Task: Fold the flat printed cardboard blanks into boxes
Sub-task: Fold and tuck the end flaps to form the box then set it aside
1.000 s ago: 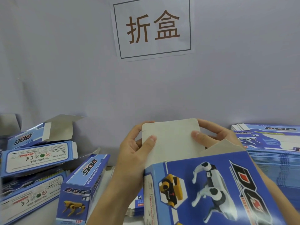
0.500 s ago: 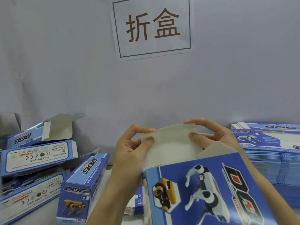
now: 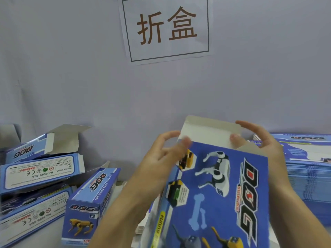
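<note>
Pinned to the grey wall is a paper sign [image 3: 165, 28]. At centre, a blue box [image 3: 218, 194] printed with robot dogs and "DOG" is held up, its plain grey flap [image 3: 207, 133] raised. The flap's corners are pinched by the left hand [image 3: 161, 158] and right hand [image 3: 263, 142]. Flat blanks [image 3: 308, 161] are stacked at right; folded boxes [image 3: 41, 176] are piled at left.

Two bare forearms, left hand [image 3: 157, 161], right hand [image 3: 266, 149], unsleeved, ringless.
</note>
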{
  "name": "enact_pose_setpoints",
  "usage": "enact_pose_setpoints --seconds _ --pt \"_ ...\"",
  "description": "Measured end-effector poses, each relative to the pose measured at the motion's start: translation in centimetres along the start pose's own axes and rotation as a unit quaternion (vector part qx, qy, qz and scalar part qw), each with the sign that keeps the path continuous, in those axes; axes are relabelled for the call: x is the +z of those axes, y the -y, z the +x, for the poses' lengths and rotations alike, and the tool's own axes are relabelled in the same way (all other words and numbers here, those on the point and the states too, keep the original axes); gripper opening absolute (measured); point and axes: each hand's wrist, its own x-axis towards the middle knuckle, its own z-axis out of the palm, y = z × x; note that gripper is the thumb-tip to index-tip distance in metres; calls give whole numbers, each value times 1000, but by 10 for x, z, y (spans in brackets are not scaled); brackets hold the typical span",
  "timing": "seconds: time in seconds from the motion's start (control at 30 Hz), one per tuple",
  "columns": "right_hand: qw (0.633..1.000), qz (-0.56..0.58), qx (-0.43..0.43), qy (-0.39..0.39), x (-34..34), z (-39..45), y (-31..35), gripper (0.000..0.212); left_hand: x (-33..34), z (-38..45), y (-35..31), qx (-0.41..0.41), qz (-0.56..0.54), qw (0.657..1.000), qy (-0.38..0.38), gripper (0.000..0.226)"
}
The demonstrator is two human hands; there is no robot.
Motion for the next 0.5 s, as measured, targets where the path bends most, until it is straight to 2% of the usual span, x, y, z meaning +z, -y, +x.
enact_pose_setpoints --seconds 0.1,0.17,0.2,0.23,0.27,0.3,0.33,0.37,0.43,0.47,0.5 --pt "1000 9 -9 -14 5 -6 4 18 -1 -7 0 46 55 997 11 60" --pt "998 42 18 36 12 -6 13 32 -5 -11 0 92 54 994 -36 56" --pt "992 40 7 118 12 -12 19 58 -5 -8 -1 108 48 991 -65 55" --pt "986 19 -15 167 12 -15 24 100 -6 -8 -1 124 38 988 -86 55" --pt "982 -12 -47 184 9 -14 27 142 -6 -6 0 138 30 985 -96 54" --pt "978 -33 -74 190 12 -13 28 163 -5 -5 1 149 29 983 -100 51" --pt "970 -40 -83 225 17 -10 29 157 -4 -5 1 158 29 981 -104 47" --pt "964 -58 -68 249 25 -8 30 127 -3 -7 0 168 26 980 -103 43" --pt "970 -31 -25 241 34 -14 25 60 -2 -8 -2 186 20 977 -99 39" --pt "971 -8 -26 236 30 -16 22 50 -3 -9 -3 197 18 976 -93 38" --pt "975 7 -38 218 27 -17 20 49 -3 -10 -4 211 17 973 -87 36"
